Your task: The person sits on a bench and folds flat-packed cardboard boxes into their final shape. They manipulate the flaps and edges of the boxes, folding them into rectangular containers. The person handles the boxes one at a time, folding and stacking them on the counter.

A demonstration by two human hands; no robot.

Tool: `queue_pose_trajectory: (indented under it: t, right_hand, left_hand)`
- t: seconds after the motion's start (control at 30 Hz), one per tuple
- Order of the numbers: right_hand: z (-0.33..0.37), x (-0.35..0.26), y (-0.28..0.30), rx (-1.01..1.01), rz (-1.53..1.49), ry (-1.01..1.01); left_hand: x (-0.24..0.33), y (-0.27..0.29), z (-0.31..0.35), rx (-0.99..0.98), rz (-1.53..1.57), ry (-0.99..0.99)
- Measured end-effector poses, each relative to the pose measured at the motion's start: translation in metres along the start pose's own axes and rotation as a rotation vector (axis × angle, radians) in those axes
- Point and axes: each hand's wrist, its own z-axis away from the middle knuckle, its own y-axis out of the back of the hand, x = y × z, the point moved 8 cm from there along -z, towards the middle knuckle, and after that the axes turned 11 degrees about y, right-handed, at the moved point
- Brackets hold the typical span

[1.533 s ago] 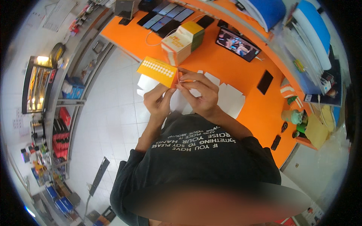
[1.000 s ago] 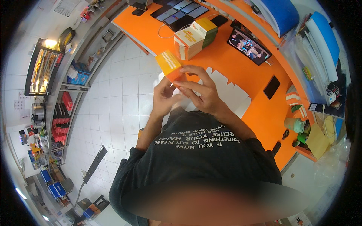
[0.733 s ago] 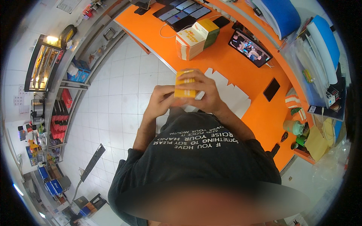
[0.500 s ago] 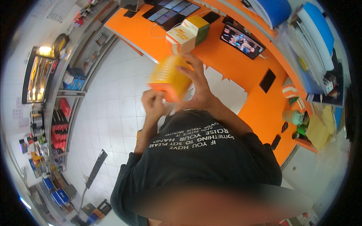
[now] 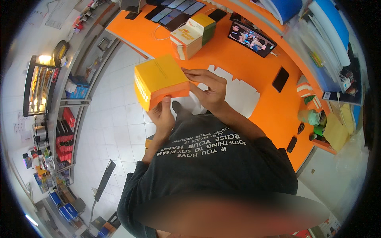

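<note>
A yellow cardboard box [image 5: 162,77] with orange side panels is held up in front of my chest, tilted. My left hand [image 5: 163,116] grips its near lower edge, the thumb pressed on the orange panel. At the box's right end, my right hand [image 5: 208,88] pinches the edge with thumb and fingers. White flat cardboard blanks [image 5: 244,97] with cut tabs lie on the orange table, right of my right hand. Beyond the held box stand a stack of white-and-orange cartons [image 5: 186,41] and a yellow-and-green box [image 5: 204,27].
Several phones [image 5: 174,14] lie at the table's far left. A tablet [image 5: 252,39] stands at the back, and a single black phone [image 5: 281,79] lies farther right. Plastic bags and folders [image 5: 329,35] crowd the right shelf. Left, across the tiled floor, is a lit food warmer [image 5: 39,85].
The box has moved left and turned, its plain yellow face now upward. My right hand has come down from its top to its right end; my left thumb presses its near side.
</note>
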Motion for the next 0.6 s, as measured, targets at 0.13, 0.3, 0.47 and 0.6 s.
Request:
queue_pose_trajectory:
  t: [0.13, 0.3, 0.47, 0.6]
  right_hand:
    - [-0.012, -0.007, 0.000, -0.145, -0.020, 0.031]
    - [-0.018, -0.033, 0.002, -0.153, 0.169, 0.316]
    - [-0.021, -0.033, -0.007, -0.178, 0.128, 0.342]
    - [-0.023, -0.007, 0.001, -0.037, -0.286, -0.025]
  left_hand:
    - [-0.003, -0.013, -0.010, -0.097, 0.122, 0.146]
    - [-0.003, -0.007, -0.012, -0.119, -0.055, 0.195]
    - [0.007, -0.013, -0.017, -0.262, -0.040, 0.105]
    - [0.012, -0.018, -0.025, -0.261, -0.136, 0.077]
